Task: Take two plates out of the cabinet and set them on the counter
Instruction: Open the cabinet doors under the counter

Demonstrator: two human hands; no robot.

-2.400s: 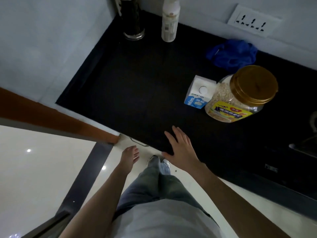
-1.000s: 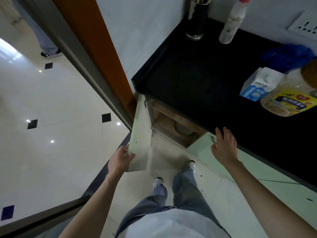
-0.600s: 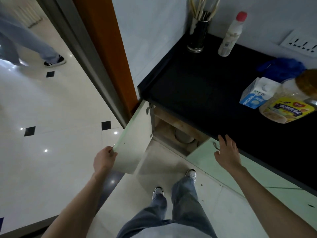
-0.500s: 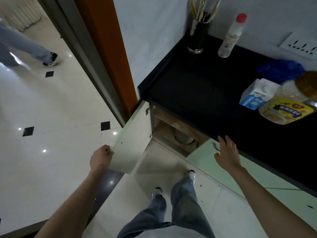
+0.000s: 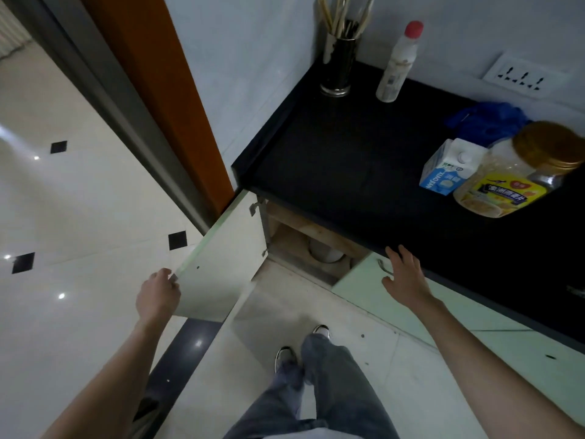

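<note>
Below the black counter [image 5: 342,160] the left cabinet door [image 5: 221,267] stands swung wide. My left hand [image 5: 156,296] grips its outer edge. Inside the cabinet a white round dish [image 5: 324,253], possibly plates, shows only partly in the dim opening. My right hand [image 5: 402,274] is spread flat, fingers apart, against the shut pale-green right door [image 5: 357,282] near its handle [image 5: 381,267], holding nothing.
On the counter stand a utensil holder [image 5: 337,68], a white bottle with a red cap [image 5: 397,66], a blue cloth [image 5: 487,122], a milk carton [image 5: 446,167] and a gold-lidded jar [image 5: 512,179]. An orange door frame [image 5: 164,90] is at left. My feet [image 5: 300,343] are on the tiled floor.
My left hand has swung the cabinet door from nearly edge-on to wide open. My right hand has stayed at the right door. The person walking at far left has left the view.
</note>
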